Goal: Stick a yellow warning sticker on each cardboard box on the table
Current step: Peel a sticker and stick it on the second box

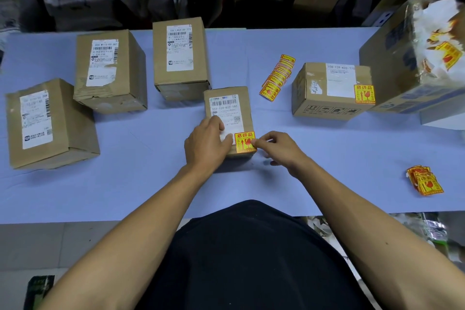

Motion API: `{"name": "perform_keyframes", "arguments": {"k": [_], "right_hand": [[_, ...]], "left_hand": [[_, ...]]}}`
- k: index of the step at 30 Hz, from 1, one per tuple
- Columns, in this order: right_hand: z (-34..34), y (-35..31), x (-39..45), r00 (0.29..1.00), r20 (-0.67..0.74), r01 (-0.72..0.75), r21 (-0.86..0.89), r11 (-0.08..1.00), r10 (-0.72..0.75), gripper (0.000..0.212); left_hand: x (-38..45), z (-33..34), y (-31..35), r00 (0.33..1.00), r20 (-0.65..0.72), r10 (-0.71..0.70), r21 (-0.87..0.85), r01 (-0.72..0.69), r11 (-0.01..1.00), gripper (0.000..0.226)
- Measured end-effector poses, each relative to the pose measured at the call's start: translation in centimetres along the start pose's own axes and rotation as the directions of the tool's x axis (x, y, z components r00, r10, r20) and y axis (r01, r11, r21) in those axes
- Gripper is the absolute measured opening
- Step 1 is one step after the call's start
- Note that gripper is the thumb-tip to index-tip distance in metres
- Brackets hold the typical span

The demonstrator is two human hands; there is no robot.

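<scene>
A small cardboard box [227,98] stands in front of me with a white shipping label on top. A yellow warning sticker [243,142] lies on its near right corner. My left hand [206,143] rests flat on the box's near left part, thumb beside the sticker. My right hand [274,146] pinches the sticker's right edge with thumb and forefinger. To the right, another box [324,93] carries a yellow sticker [364,94]. Three boxes with no yellow sticker showing stand at the left [47,123], back left [108,73] and back centre [180,58].
A strip of yellow stickers [276,75] lies between the centre and right boxes. A small pile of stickers [425,180] sits near the table's right front edge. A large carton [402,65] with sticker scraps stands at the far right. The pale blue table [125,184] ends just before my torso.
</scene>
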State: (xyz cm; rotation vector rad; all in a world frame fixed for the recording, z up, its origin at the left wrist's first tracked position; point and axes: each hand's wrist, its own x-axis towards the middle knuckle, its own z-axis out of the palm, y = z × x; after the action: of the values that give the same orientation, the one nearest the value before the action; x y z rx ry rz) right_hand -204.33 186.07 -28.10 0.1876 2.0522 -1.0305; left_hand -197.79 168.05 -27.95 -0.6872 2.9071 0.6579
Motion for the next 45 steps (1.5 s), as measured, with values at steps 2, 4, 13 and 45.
{"name": "perform_keyframes", "arguments": {"k": [2,4,13,45], "right_hand": [[0.8,-0.3,0.4,1.0,0.004,0.026,0.041,0.999,-0.026,0.053],[2.2,-1.0,1.0,1.0,-0.005,0.03,0.097,0.995,-0.029,0.062],[4.1,2.1,-0.3,0.978,0.041,0.204,0.036,0.978,-0.206,0.052],[0.8,-3.7,5.5,0.982,-0.034,0.188,0.072,0.98,-0.186,0.053]], "left_hand": [[0.0,0.3,-1.0,0.995,-0.034,0.095,0.06,-0.093,0.994,0.04],[0.2,0.5,-1.6,0.996,0.017,0.087,0.014,-0.088,0.996,0.06],[-0.3,1.6,-2.8,0.985,0.173,-0.012,-0.393,0.08,0.916,0.075],[5.9,2.0,1.7,0.898,0.375,-0.233,-0.796,0.44,0.416,0.045]]}}
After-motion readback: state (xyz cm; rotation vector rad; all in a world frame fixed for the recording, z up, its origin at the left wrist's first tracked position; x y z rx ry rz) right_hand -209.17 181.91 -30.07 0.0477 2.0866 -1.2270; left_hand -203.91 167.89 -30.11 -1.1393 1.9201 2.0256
